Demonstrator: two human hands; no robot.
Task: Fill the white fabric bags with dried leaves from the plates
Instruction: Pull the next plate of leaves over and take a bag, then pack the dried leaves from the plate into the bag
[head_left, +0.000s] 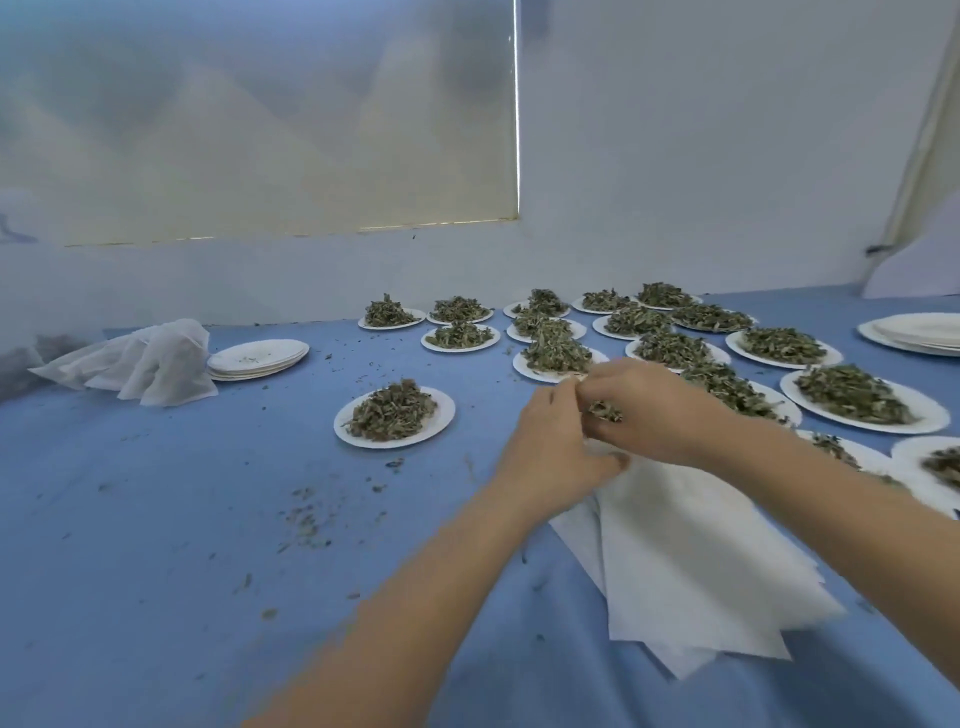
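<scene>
Both hands meet above the flat stack of white fabric bags (691, 561) at the near right of the blue tabletop (156, 519). We read this as the loading step: get a bag mouth open, push leaves in.

Right hand (644, 410): fingers curled around a small clump of dried leaves (605, 410), visible in its grip just above the stack. Left hand (553, 447): fingers curled and pinching, apparently on the top bag's edge. The contact itself is hidden behind the knuckles, so we call that likely, not certain. One hand holding the mouth while the other feeds makes sense with limp fabric.

Supply: many white paper plates heaped with leaves, spread across the far right, within reach of the right hand. One full plate (395, 415) sits alone just left of the hands, probably the next source.

Far left: a bunched pile of fabric bags (140, 364) touching a stack of empty plates (257, 358). Looks like the done side, output kept apart from input. Another stack of empty plates (914, 332) sits at the far right edge.

Loose crumbs scatter on the tabletop left of the stack. Risk: spillage if the mouth closes mid-feed.

Most plates are still full, so we judge the task early.
</scene>
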